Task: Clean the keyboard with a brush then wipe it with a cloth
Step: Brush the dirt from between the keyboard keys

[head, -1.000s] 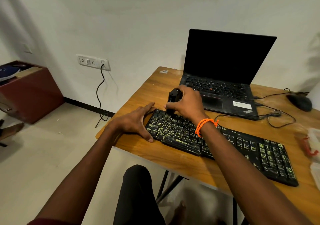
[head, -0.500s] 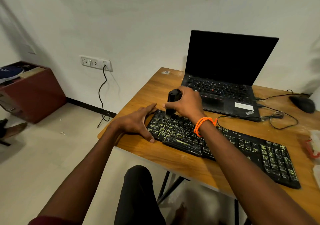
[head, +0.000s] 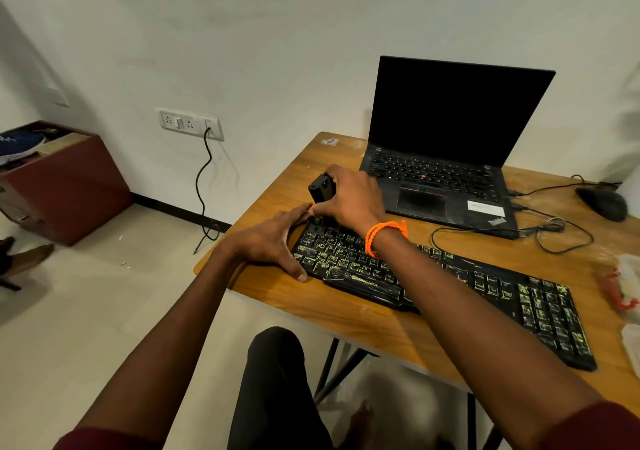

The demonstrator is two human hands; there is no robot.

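Observation:
A black keyboard (head: 485,293) with yellow-green key markings lies across the wooden table (head: 363,325). My right hand (head: 349,200), an orange band at its wrist, is shut on a black brush (head: 321,189) held upright. The brush tip rests on the keys at the keyboard's far left corner. My left hand (head: 273,238) lies flat with fingers spread against the keyboard's left end, thumb at the front edge, and it holds nothing. No cloth is clearly in view.
An open black laptop (head: 446,158) stands behind the keyboard. A black mouse (head: 602,201) and loose cables (head: 554,231) lie at the right back. White and red plastic items (head: 627,286) sit at the right edge. A maroon box (head: 65,179) stands on the floor.
My right hand has slid the brush leftwards along the keyboard's back row, up to its far left corner. My left hand has stayed at the left end.

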